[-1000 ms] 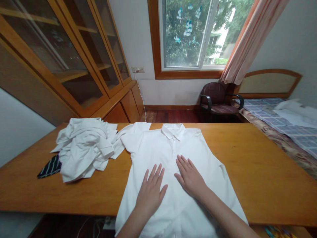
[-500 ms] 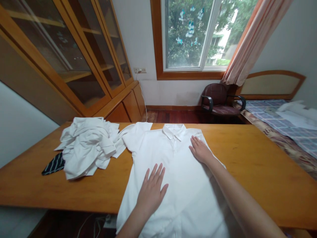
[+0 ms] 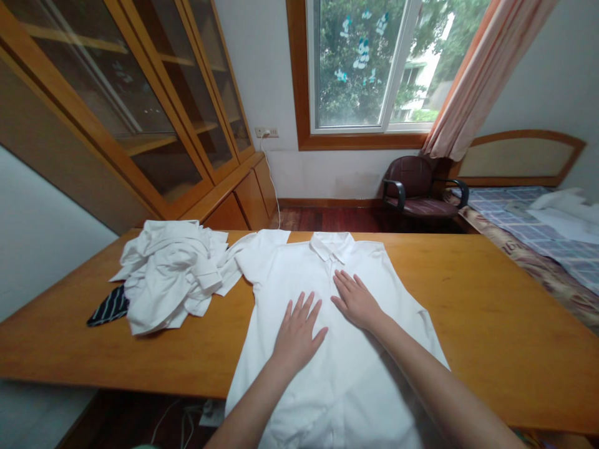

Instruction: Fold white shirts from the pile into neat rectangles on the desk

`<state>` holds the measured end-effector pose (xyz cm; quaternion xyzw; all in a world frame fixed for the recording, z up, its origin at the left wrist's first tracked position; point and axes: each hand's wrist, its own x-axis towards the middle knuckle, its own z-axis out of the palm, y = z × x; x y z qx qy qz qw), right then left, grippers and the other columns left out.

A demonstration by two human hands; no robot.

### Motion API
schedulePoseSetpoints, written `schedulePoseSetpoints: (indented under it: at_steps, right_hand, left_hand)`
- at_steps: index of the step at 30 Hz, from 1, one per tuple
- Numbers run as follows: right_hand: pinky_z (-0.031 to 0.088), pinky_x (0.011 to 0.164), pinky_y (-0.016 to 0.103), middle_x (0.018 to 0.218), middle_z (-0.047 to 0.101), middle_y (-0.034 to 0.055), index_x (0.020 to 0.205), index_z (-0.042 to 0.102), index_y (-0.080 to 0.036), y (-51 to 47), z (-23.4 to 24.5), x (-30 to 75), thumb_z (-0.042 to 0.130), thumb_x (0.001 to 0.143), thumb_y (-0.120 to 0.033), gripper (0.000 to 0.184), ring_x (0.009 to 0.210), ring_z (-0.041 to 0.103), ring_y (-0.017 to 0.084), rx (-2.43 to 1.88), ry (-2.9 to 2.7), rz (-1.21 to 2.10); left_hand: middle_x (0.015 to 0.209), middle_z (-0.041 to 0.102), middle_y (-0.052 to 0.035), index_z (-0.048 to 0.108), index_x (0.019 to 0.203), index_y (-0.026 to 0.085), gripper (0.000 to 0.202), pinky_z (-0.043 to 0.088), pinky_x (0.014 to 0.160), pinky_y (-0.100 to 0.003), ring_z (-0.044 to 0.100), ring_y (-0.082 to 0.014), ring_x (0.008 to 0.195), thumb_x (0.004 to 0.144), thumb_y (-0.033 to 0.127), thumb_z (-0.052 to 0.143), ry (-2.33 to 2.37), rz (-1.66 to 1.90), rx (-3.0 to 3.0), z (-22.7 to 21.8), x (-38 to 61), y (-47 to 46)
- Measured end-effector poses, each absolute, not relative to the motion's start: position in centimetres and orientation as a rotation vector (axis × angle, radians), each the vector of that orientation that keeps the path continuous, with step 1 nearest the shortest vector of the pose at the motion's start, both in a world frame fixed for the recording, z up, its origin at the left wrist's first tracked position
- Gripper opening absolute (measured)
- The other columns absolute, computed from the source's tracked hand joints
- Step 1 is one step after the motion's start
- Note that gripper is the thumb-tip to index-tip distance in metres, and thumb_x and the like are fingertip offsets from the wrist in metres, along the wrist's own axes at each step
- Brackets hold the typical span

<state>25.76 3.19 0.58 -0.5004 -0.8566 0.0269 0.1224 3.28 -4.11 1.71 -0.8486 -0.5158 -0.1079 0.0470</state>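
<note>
A white collared shirt point(image 3: 281, 280) lies spread front side up on the wooden table point(image 3: 491, 324), its collar toward the far edge and its lower part running out of view at the bottom. My left hand point(image 3: 297, 333) rests flat on the shirt's left half, fingers spread and pointing away from me. My right hand point(image 3: 355, 299) lies flat near the button placket, just below the collar, fingers stretched out toward the upper left. Neither hand grips the cloth.
A crumpled pile of white clothes point(image 3: 173, 274) sits at the table's left, touching the shirt's left sleeve. Dark striped cloth point(image 3: 108, 307) pokes out beside it. Beyond the table stand a glass-door cabinet point(image 3: 163, 125), a chair point(image 3: 414, 187) and a bed point(image 3: 538, 212).
My right hand has slid left from the shirt's right shoulder area to the middle near the placket. My left hand has shifted slightly up and right. The shirt stays spread out.
</note>
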Motion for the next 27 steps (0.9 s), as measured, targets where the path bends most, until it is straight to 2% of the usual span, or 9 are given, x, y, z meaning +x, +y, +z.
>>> schedulePoseSetpoints:
  at_steps: [7,10,15,19,23,27]
  right_hand:
    - [0.022,0.122,0.052,0.164,0.027,0.0141,0.154,0.037,-0.009,8.6,-0.4,32.3,0.028,0.102,-0.051,0.067,0.152,0.023,0.031,-1.847,-2.36,0.05]
    - [0.022,0.123,0.047,0.163,0.029,0.0175,0.153,0.038,-0.005,10.8,-0.9,34.7,0.027,0.102,-0.051,0.07,0.152,0.024,0.03,-1.862,-2.358,0.017]
    - [0.023,0.123,0.047,0.162,0.03,0.0178,0.153,0.036,-0.006,12.4,-0.9,35.5,0.029,0.101,-0.048,0.068,0.151,0.026,0.03,-1.859,-2.357,0.006]
    - [0.025,0.121,0.051,0.161,0.031,0.0203,0.151,0.039,-0.003,11.0,-0.1,33.3,0.029,0.102,-0.04,0.062,0.15,0.027,0.032,-1.886,-2.3,0.034]
    - [0.028,0.119,0.052,0.162,0.031,0.0179,0.153,0.037,-0.009,6.8,0.1,29.7,0.032,0.103,-0.044,0.061,0.15,0.028,0.031,-1.727,-2.342,0.082]
    - [0.023,0.122,0.051,0.162,0.031,0.014,0.154,0.038,-0.013,2.0,-0.1,27.5,0.034,0.103,-0.047,0.061,0.151,0.026,0.029,-1.549,-2.432,0.071]
  left_hand:
    - [0.164,0.03,-0.0053,0.034,0.155,0.023,0.062,0.029,0.121,-0.055,0.023,-0.0284,0.153,0.099,0.05,0.043,-1.575,-0.3,-2.58,0.7,3.1,-3.9]
    - [0.164,0.03,-0.0045,0.033,0.156,0.024,0.063,0.028,0.122,-0.054,0.023,-0.027,0.153,0.1,0.05,0.042,-1.59,-0.305,-2.568,0.6,3.5,-3.8]
    - [0.165,0.029,-0.0039,0.032,0.157,0.024,0.065,0.026,0.123,-0.053,0.02,-0.0263,0.154,0.099,0.054,0.039,-1.644,-0.327,-2.535,0.2,4.3,-3.2]
    - [0.165,0.028,-0.0042,0.032,0.156,0.024,0.064,0.025,0.123,-0.053,0.021,-0.026,0.154,0.1,0.053,0.037,-1.648,-0.338,-2.532,0.2,4.6,-2.8]
    - [0.164,0.03,-0.0046,0.031,0.157,0.024,0.065,0.025,0.123,-0.053,0.022,-0.0261,0.153,0.1,0.053,0.038,-1.659,-0.342,-2.528,0.3,4.7,-2.3]
    - [0.164,0.03,-0.0051,0.029,0.157,0.023,0.065,0.025,0.122,-0.055,0.022,-0.026,0.153,0.1,0.052,0.037,-1.677,-0.358,-2.514,0.3,4.8,-2.0]
